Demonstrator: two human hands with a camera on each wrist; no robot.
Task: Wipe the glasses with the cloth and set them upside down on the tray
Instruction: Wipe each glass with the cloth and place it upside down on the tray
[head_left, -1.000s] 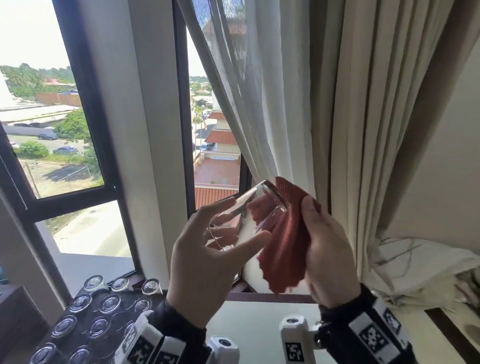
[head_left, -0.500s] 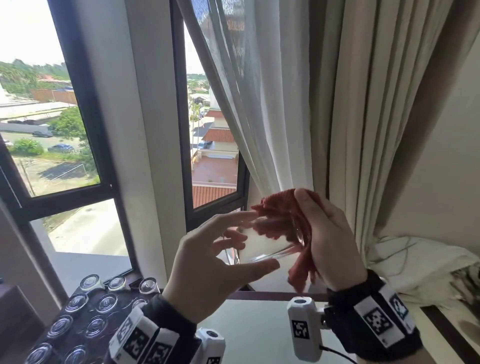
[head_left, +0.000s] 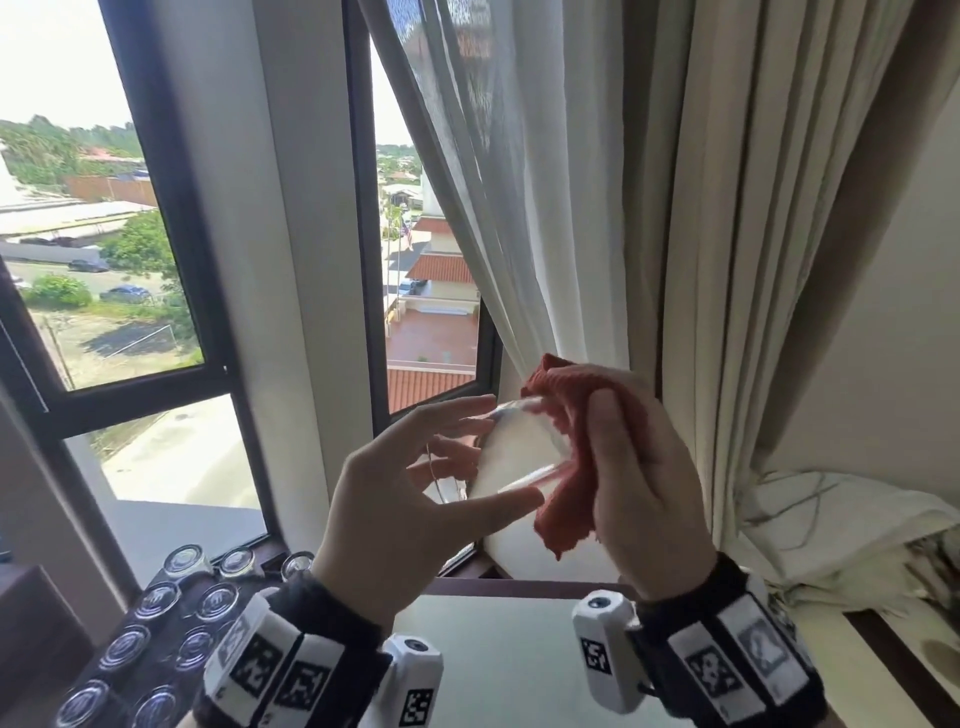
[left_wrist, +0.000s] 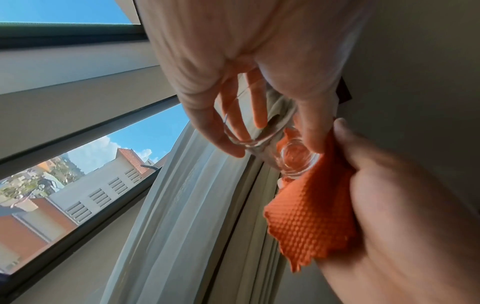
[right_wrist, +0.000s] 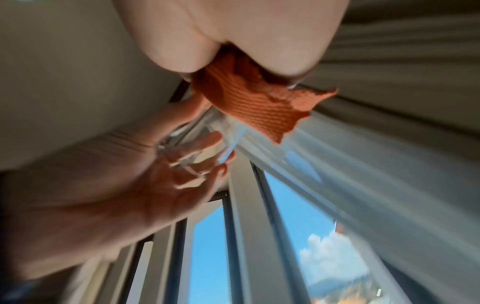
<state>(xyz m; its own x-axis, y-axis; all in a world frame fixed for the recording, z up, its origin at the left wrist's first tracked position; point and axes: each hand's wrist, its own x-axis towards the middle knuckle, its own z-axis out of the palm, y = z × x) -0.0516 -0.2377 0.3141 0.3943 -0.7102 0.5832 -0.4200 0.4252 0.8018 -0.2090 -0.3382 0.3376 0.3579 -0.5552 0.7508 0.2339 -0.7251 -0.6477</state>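
**Glass held on its side at chest height, cloth on its base end**

Head view: left hand (head_left: 395, 499) at 7 o'clock of centre, right hand (head_left: 639, 467) at 5 o'clock, both raised in front of the window (head_left: 130, 234) and the curtain (head_left: 649, 208).

Left hand: fingers long and only slightly bent, thumb underneath, index on top. It cradles the clear glass (head_left: 511, 452) by fingertips near the rim end. Left wrist view confirms: fingertips (left_wrist: 228, 148) and thumb touch the glass wall (left_wrist: 262, 144), loose hold, not a full wrap.

Glass: lying roughly horizontal, mouth toward 9 o'clock, thick base toward 3 o'clock. Off the counter, in the air between the two hands.

Right hand: closed around the red-orange cloth (head_left: 569, 467), thumb across the front of it. Cloth bunched over the base end of the glass; a loose corner hangs toward 6 o'clock. In the left wrist view the base (left_wrist: 298, 158) sits against the waffle-weave cloth (left_wrist: 309, 222). Right wrist view is blurred; cloth (right_wrist: 249, 102) emerges from the right hand, with the left hand (right_wrist: 124, 185) at 8 o'clock. Contact detail there not readable.

Tray (head_left: 135, 670): dark, at 8 o'clock in the head view, on the counter (head_left: 498, 665) by the window. It carries several glasses (head_left: 156, 600) standing upside down, bases up, in rows. Well apart from the held glass.

White crumpled fabric (head_left: 831, 525) at 4 o'clock, beside the curtain.
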